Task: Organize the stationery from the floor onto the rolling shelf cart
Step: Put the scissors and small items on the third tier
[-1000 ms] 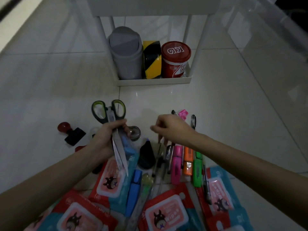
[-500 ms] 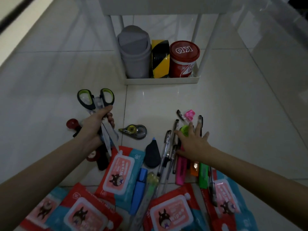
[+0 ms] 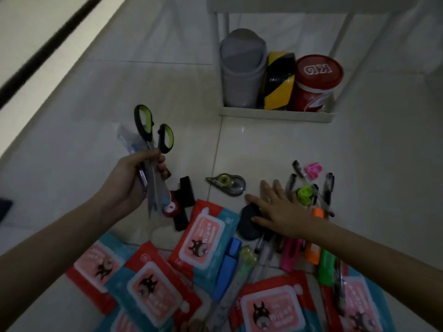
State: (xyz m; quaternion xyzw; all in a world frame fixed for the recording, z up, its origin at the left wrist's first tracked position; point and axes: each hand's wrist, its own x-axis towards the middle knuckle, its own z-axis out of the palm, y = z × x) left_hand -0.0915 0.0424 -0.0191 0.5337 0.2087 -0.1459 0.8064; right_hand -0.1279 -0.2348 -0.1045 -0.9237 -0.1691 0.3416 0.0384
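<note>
My left hand (image 3: 130, 180) grips black-and-green scissors (image 3: 153, 140) by the blades, together with a clear plastic packet, handles pointing up, above the floor. My right hand (image 3: 280, 209) lies flat with fingers spread over a pile of pens and highlighters (image 3: 309, 202), its thumb side resting on a dark teardrop-shaped item (image 3: 248, 224). A correction tape dispenser (image 3: 229, 184) lies just left of the fingertips. The white cart's bottom shelf (image 3: 275, 116) stands further back.
The cart shelf holds a grey lidded bin (image 3: 242, 70), a yellow-black tape roll (image 3: 279, 80) and a red-lidded tub (image 3: 316, 82). Several wipes packs (image 3: 203, 238) and a blue highlighter (image 3: 227, 269) lie near me. Black stamps (image 3: 184, 202) sit under my left hand.
My right hand slid left from the pens onto the dark teardrop item. My left hand stayed raised with the scissors. The view shifted left, so the cart sits further right.
</note>
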